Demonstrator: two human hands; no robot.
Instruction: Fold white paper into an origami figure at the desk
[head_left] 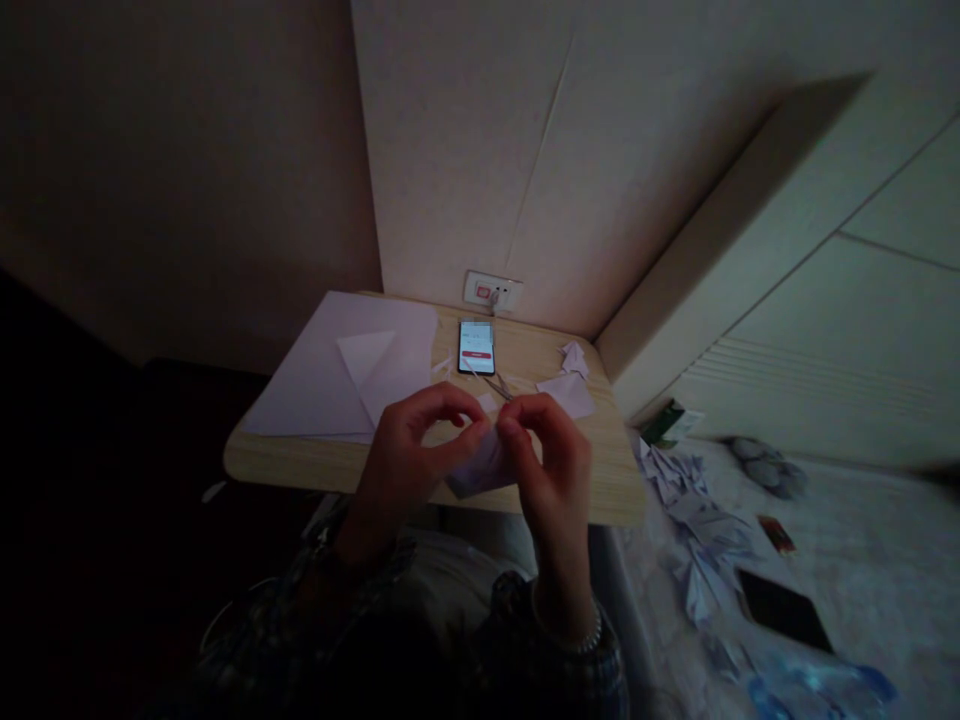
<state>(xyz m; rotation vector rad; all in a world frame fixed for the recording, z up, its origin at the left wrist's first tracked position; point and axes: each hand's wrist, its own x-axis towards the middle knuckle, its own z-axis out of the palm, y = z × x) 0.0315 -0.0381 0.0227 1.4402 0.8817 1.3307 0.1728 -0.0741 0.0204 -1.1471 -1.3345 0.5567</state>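
Fingers (512, 428) of left hand (416, 440) and right hand (556, 455) pinch small paper (484, 467) near its top, over desk (300, 462). Lit phone (477, 345), scissors (499, 388) just beyond.

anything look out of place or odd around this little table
A small white scrap, seemingly paper, lies off the left end of the table, apparently on the dark floor, apart from the large sheet on top; it may have fallen. Nothing looks spilled.

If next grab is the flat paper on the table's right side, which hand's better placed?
Right hand, likely: it's closer to the flat paper; the left hand is farther. Both seem to pinch the held paper, so right would release first.
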